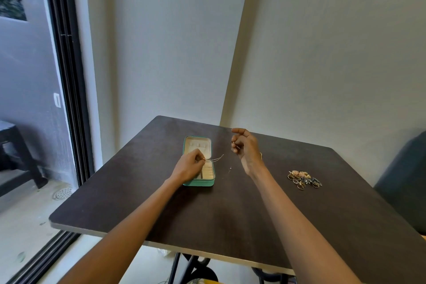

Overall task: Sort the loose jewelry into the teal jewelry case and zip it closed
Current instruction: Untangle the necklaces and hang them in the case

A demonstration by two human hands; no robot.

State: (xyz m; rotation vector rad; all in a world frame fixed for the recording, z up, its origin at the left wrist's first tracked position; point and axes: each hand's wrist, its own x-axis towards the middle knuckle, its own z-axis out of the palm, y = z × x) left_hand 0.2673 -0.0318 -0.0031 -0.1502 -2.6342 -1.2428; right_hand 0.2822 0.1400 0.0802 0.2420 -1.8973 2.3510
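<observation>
Pinching a small gold ring [204, 159] between curled fingers, the left hand [189, 165] hovers over the open teal case [199, 183], which lies on the dark table [221, 210] with its cream lining showing. A thin chain [217, 158] trails from that hand's fingertips out over the case's right edge. The right hand [244, 145] is raised above the table to the right of the case, fingers curled around another small ring [233, 142]. Near the chain, a tiny stud [230, 169] rests on the tabletop. Well apart to the right sits a pile of loose jewelry [303, 180], mostly rings.
</observation>
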